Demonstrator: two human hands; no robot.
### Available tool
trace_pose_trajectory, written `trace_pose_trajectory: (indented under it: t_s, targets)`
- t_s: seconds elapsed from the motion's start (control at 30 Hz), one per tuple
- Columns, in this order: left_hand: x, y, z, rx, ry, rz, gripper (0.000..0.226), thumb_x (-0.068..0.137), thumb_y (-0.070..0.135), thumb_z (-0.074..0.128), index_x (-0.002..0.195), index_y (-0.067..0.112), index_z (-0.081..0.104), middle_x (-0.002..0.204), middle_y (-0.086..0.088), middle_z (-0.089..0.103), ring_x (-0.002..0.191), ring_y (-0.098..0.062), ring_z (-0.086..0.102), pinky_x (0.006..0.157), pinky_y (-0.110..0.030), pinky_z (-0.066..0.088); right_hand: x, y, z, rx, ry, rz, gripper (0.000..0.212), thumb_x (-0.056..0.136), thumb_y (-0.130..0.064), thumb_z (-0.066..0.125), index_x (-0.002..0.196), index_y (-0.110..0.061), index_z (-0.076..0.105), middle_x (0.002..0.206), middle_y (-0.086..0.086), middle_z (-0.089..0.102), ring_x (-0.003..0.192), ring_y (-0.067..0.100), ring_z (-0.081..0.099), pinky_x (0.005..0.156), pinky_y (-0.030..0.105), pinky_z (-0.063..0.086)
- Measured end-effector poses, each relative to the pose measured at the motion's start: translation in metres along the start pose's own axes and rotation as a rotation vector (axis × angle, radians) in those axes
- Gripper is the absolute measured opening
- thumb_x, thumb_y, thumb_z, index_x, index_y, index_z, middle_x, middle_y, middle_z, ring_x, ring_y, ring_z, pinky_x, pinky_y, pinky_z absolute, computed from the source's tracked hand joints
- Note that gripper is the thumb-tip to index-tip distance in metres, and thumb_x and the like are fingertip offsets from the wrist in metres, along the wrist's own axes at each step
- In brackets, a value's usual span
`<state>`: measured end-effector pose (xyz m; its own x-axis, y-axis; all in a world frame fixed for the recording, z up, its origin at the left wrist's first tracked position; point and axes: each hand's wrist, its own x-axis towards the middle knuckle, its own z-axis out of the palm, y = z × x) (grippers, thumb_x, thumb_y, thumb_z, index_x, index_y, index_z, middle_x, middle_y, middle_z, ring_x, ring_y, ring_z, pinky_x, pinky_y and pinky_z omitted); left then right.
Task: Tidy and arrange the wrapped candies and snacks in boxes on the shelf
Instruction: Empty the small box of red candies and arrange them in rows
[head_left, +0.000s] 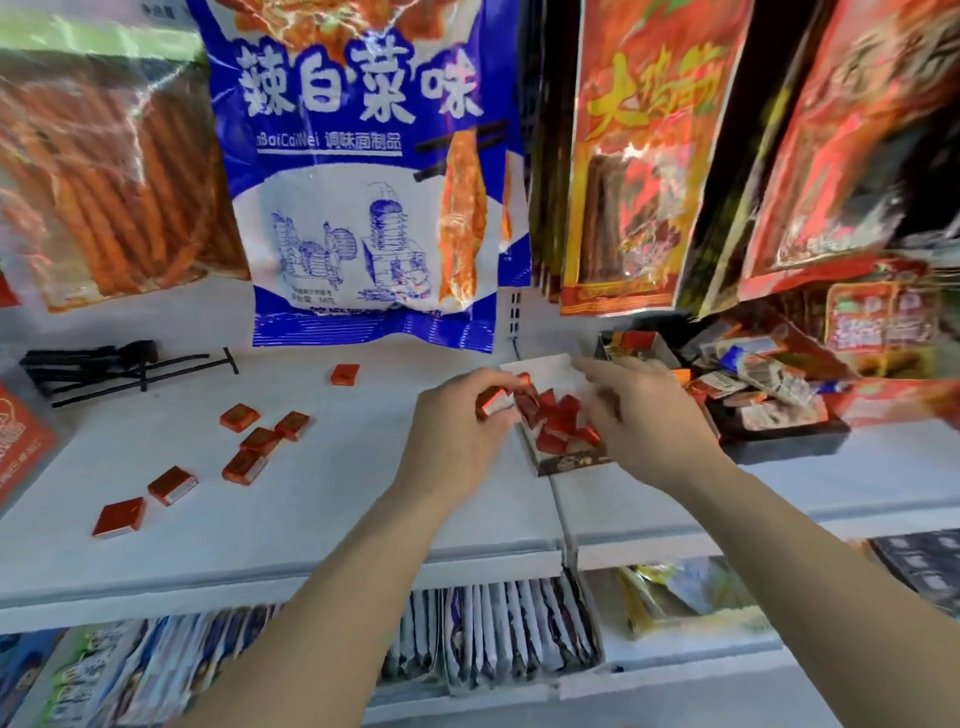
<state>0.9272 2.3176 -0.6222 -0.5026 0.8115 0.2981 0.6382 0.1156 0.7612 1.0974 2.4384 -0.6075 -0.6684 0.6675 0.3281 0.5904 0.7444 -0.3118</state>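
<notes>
A candy (492, 404) is pinched in the left hand (457, 431) beside the box (571, 461); the right hand (644, 415) is over the box, its grip lost to blur. Loose candies (260, 440) are scattered on the shelf (363, 493). Light, firm and slick-wrapped, they are probably best pinched across opposite edges.

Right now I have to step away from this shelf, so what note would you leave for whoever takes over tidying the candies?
Left hand: pinches one red candy at the left edge of the white box.
Right hand: at the box's right side; blur hides its grip.
Done: a pile of red candies lies in the box.
Left: seven loose candies lie scattered on the shelf to the left, not yet boxed. The black snack tray on the right looks jumbled.
</notes>
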Motion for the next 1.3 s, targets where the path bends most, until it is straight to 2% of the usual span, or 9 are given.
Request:
trace_pose_trajectory:
  t_s: [0.13, 0.3, 0.47, 0.63, 0.77, 0.9, 1.0, 1.1, 1.3]
  targets:
    - [0.014, 0.02, 0.046, 0.089, -0.142, 0.036, 0.039, 0.087, 0.021, 0.073, 0.125, 0.026, 0.066, 0.124, 0.003, 0.067, 0.113, -0.015, 0.061, 0.097, -0.027, 0.049, -0.009, 0.018, -0.014, 0.055, 0.127, 0.075, 0.032, 0.097, -0.023, 0.053, 0.127, -0.02, 0.063, 0.116, 0.004, 0.065, 0.108, 0.029, 0.055, 0.088, 0.039, 0.047]
    - [0.009, 0.024, 0.042, 0.095, -0.164, -0.03, 0.068, 0.082, 0.025, 0.079, 0.144, 0.028, 0.049, 0.138, 0.001, 0.059, 0.123, -0.016, 0.057, 0.107, -0.038, 0.047, -0.021, 0.01, -0.011, 0.08, 0.078, 0.028, 0.033, 0.094, -0.019, 0.056, 0.125, -0.018, 0.064, 0.114, 0.005, 0.064, 0.108, 0.028, 0.056, 0.086, 0.039, 0.05]
    - [-0.019, 0.007, -0.019, 0.11, -0.083, -0.083, 0.052, 0.087, 0.023, 0.075, 0.136, 0.027, 0.058, 0.125, 0.014, 0.054, 0.11, -0.006, 0.051, 0.099, -0.026, 0.042, -0.014, -0.017, -0.003, 0.123, 0.089, -0.009, 0.031, 0.093, -0.018, 0.055, 0.122, -0.016, 0.066, 0.111, 0.006, 0.064, 0.106, 0.028, 0.057, 0.085, 0.039, 0.051]
    - [-0.061, -0.061, -0.1, 0.399, -0.044, -0.183, 0.036, 0.089, 0.028, 0.07, 0.125, 0.023, 0.065, 0.13, 0.003, 0.061, 0.118, -0.016, 0.055, 0.098, -0.027, 0.04, -0.009, -0.083, 0.035, 0.093, 0.035, -0.163, 0.029, 0.087, -0.02, 0.061, 0.114, -0.018, 0.07, 0.11, 0.007, 0.068, 0.101, 0.032, 0.061, 0.082, 0.044, 0.054]
    - [-0.092, -0.112, -0.161, 0.648, -0.01, -0.289, 0.062, 0.083, 0.05, 0.062, 0.138, 0.022, 0.056, 0.145, -0.007, 0.051, 0.133, -0.032, 0.042, 0.111, -0.041, 0.033, -0.011, -0.144, 0.077, 0.016, -0.097, -0.31, 0.035, 0.085, -0.026, 0.058, 0.117, -0.023, 0.069, 0.114, 0.004, 0.066, 0.103, 0.031, 0.061, 0.086, 0.043, 0.049]
    - [-0.11, -0.143, -0.192, 0.662, 0.017, -0.395, 0.064, 0.092, 0.05, 0.059, 0.148, 0.023, 0.043, 0.154, -0.01, 0.038, 0.141, -0.031, 0.029, 0.117, -0.037, 0.021, -0.005, -0.192, 0.111, 0.036, -0.252, -0.383, 0.051, 0.094, -0.029, 0.049, 0.145, -0.024, 0.047, 0.143, 0.004, 0.046, 0.125, 0.03, 0.045, 0.102, 0.042, 0.038]
    - [-0.11, -0.156, -0.2, 0.556, 0.054, -0.326, 0.043, 0.094, 0.025, 0.064, 0.136, 0.021, 0.057, 0.132, -0.01, 0.059, 0.119, -0.032, 0.053, 0.106, -0.04, 0.042, 0.017, -0.225, 0.132, 0.057, -0.311, -0.356, 0.069, 0.095, -0.047, 0.047, 0.155, -0.03, 0.019, 0.16, 0.004, 0.018, 0.139, 0.033, 0.027, 0.111, 0.044, 0.032]
    - [-0.107, -0.158, -0.2, 0.498, 0.121, -0.309, 0.04, 0.091, 0.015, 0.067, 0.131, 0.022, 0.063, 0.12, -0.005, 0.066, 0.108, -0.026, 0.059, 0.095, -0.038, 0.05, 0.039, -0.247, 0.154, 0.029, -0.425, -0.323, 0.085, 0.086, -0.075, 0.041, 0.154, -0.043, 0.002, 0.165, 0.002, 0.003, 0.147, 0.034, 0.011, 0.116, 0.052, 0.02]
    - [-0.098, -0.167, -0.202, 0.516, 0.035, -0.206, 0.049, 0.09, 0.032, 0.069, 0.138, 0.032, 0.055, 0.126, 0.005, 0.061, 0.112, -0.023, 0.051, 0.093, -0.038, 0.047, 0.053, -0.25, 0.168, -0.02, -0.36, -0.36, 0.062, 0.089, -0.074, 0.033, 0.14, -0.041, 0.043, 0.142, -0.001, 0.041, 0.125, 0.031, 0.034, 0.104, 0.046, 0.032]
